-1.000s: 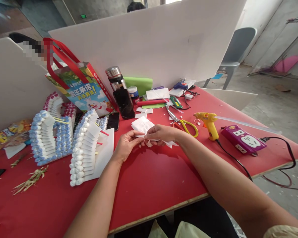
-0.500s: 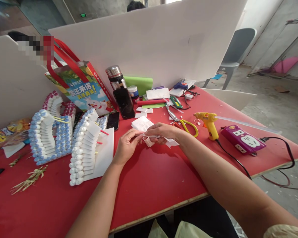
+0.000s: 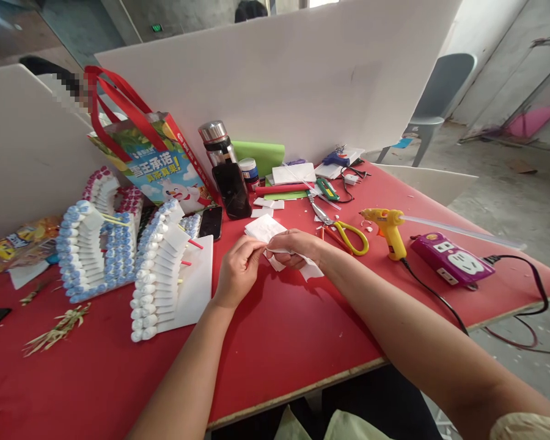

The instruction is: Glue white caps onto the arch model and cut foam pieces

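Over the middle of the red table my two hands meet around a thin white tissue (image 3: 312, 270). My right hand (image 3: 297, 245) is closed around it, and a loose end hangs out below the palm. The fingertips of my left hand (image 3: 239, 269) pinch its other end, which is mostly hidden by the fingers. Just behind the hands lies a stack of white tissues (image 3: 262, 226). To the left stands a fan-shaped piece of white paper strips with rounded white tips (image 3: 149, 299), resting by a white board (image 3: 197, 293).
Scissors (image 3: 348, 235), a yellow glue gun (image 3: 389, 229) and a purple power box (image 3: 453, 260) lie to the right. Behind are a steel flask (image 3: 215, 137), a phone (image 3: 231, 189) and a printed bag (image 3: 165, 165). A blue-tipped fan piece (image 3: 80, 250) stands left.
My left hand has turned slightly and its fingertips have drawn together at the tissue's end. The hanging end beside my right hand has shifted a little left. The view has moved slightly.
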The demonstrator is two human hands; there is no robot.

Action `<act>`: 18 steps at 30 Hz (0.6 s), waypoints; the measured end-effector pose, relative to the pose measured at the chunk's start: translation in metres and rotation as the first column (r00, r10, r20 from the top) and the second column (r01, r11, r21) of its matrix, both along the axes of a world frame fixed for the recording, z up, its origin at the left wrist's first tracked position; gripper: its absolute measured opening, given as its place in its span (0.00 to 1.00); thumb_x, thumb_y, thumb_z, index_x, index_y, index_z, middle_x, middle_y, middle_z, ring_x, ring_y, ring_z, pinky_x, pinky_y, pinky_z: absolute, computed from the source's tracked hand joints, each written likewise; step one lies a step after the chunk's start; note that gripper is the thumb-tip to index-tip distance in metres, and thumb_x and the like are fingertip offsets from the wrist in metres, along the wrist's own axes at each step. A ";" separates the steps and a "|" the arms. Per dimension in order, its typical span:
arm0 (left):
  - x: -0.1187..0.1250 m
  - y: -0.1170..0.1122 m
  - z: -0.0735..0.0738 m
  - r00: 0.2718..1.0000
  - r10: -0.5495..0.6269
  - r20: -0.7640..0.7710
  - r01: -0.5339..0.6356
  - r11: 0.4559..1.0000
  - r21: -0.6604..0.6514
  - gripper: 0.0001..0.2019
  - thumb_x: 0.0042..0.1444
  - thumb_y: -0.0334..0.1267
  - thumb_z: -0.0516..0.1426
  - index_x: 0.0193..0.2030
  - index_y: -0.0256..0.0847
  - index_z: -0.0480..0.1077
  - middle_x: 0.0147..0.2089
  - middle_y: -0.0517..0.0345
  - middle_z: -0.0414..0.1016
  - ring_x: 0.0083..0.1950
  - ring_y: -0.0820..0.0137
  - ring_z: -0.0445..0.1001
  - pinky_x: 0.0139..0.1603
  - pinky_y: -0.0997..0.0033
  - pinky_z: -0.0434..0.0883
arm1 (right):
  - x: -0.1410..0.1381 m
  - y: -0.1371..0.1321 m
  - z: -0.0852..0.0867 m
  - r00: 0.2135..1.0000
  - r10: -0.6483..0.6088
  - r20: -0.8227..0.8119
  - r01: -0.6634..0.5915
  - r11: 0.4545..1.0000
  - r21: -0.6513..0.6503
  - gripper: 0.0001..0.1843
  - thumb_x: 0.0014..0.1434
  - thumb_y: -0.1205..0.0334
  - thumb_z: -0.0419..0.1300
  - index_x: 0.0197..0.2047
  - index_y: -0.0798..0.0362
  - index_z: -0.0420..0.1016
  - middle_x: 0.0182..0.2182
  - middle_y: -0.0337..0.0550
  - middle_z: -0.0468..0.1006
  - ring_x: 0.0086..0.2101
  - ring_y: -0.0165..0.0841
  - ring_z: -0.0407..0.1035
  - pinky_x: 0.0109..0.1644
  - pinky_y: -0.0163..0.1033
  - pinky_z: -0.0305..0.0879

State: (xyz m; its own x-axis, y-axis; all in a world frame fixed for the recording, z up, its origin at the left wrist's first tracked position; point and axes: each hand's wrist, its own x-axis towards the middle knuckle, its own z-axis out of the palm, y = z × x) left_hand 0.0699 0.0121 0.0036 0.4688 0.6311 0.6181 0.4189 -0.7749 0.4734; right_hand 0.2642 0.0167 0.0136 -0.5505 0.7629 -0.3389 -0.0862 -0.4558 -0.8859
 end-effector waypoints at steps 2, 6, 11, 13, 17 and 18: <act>0.002 -0.001 0.000 0.992 -0.011 0.128 0.050 0.951 -0.306 0.09 0.63 0.36 0.56 0.48 0.39 0.72 0.45 0.50 0.75 0.42 0.68 0.76 0.42 0.70 0.73 | -0.002 -0.006 0.002 0.985 -0.113 0.133 0.089 0.980 0.176 0.08 0.56 0.61 0.57 0.30 0.56 0.71 0.14 0.31 0.60 0.14 0.22 0.47 0.17 0.31 0.42; 0.003 -0.001 -0.002 0.943 0.079 0.322 0.213 0.602 -0.770 0.13 0.65 0.46 0.51 0.47 0.39 0.67 0.36 0.55 0.75 0.22 0.75 0.70 0.19 0.77 0.60 | -0.005 -0.014 0.005 0.863 -0.344 0.370 0.035 0.772 0.635 0.13 0.55 0.63 0.58 0.21 0.55 0.64 0.16 0.33 0.62 0.20 0.23 0.54 0.24 0.32 0.49; 0.000 -0.001 -0.001 0.972 -0.023 0.235 0.218 0.468 -0.856 0.15 0.66 0.48 0.50 0.33 0.39 0.64 0.28 0.60 0.72 0.18 0.78 0.64 0.17 0.77 0.49 | -0.006 -0.018 0.009 0.765 -0.428 0.481 -0.164 0.593 0.788 0.10 0.54 0.68 0.55 0.21 0.55 0.65 0.18 0.34 0.66 0.23 0.24 0.54 0.27 0.34 0.47; -0.002 -0.002 0.001 0.984 -0.079 0.161 0.178 0.529 -0.830 0.15 0.66 0.46 0.50 0.32 0.39 0.65 0.27 0.62 0.69 0.18 0.78 0.63 0.19 0.76 0.53 | -0.005 -0.019 0.009 0.725 -0.420 0.545 -0.234 0.594 0.770 0.10 0.55 0.67 0.55 0.22 0.55 0.67 0.19 0.36 0.68 0.23 0.25 0.55 0.27 0.34 0.46; -0.004 -0.003 0.004 0.986 -0.153 -0.061 0.065 0.702 -0.709 0.14 0.67 0.44 0.50 0.32 0.41 0.63 0.25 0.65 0.66 0.22 0.76 0.63 0.28 0.73 0.60 | -0.004 -0.017 0.007 0.672 -0.393 0.628 -0.322 0.608 0.726 0.11 0.57 0.65 0.55 0.23 0.56 0.70 0.21 0.39 0.71 0.24 0.27 0.57 0.29 0.35 0.48; -0.004 -0.003 0.004 0.981 -0.152 -0.123 0.033 0.750 -0.661 0.13 0.67 0.43 0.49 0.32 0.41 0.63 0.25 0.64 0.65 0.23 0.75 0.64 0.29 0.72 0.60 | -0.005 -0.016 0.006 0.668 -0.380 0.641 -0.335 0.616 0.714 0.11 0.57 0.64 0.55 0.23 0.56 0.71 0.22 0.40 0.72 0.25 0.27 0.58 0.29 0.35 0.49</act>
